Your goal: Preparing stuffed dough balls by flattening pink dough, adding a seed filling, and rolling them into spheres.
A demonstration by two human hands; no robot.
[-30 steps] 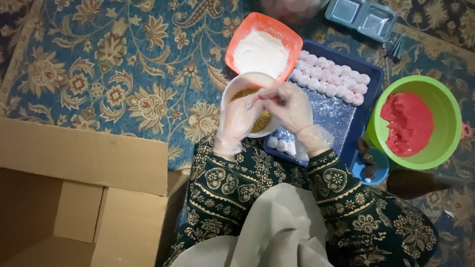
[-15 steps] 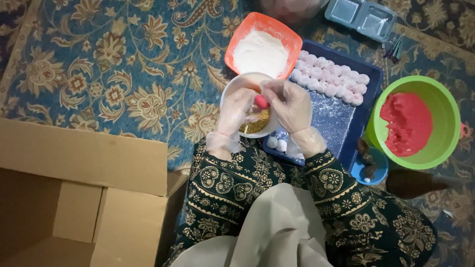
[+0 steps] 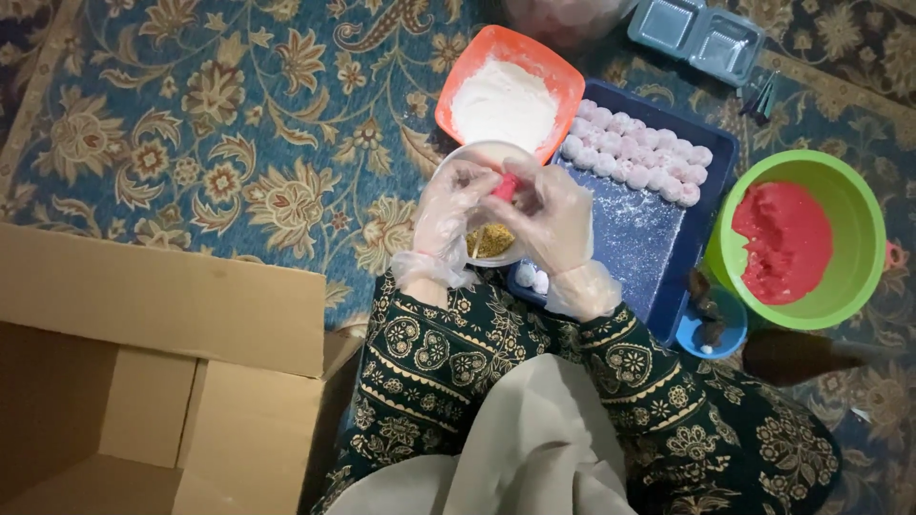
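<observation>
my left hand and right hand, in clear gloves, pinch pink dough ball over white bowl of brown filling. done: two rows of white balls on blue tray. left: lots of red dough in green bowl. ball more closed up than half second ago.

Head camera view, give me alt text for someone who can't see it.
Two hands in clear plastic gloves, left hand and right hand, pinch a small red piece of dough over a white bowl of brown filling. Around them on a patterned carpet: an orange flour dish, a blue tray of pale balls, a green bowl and a cardboard box.
</observation>
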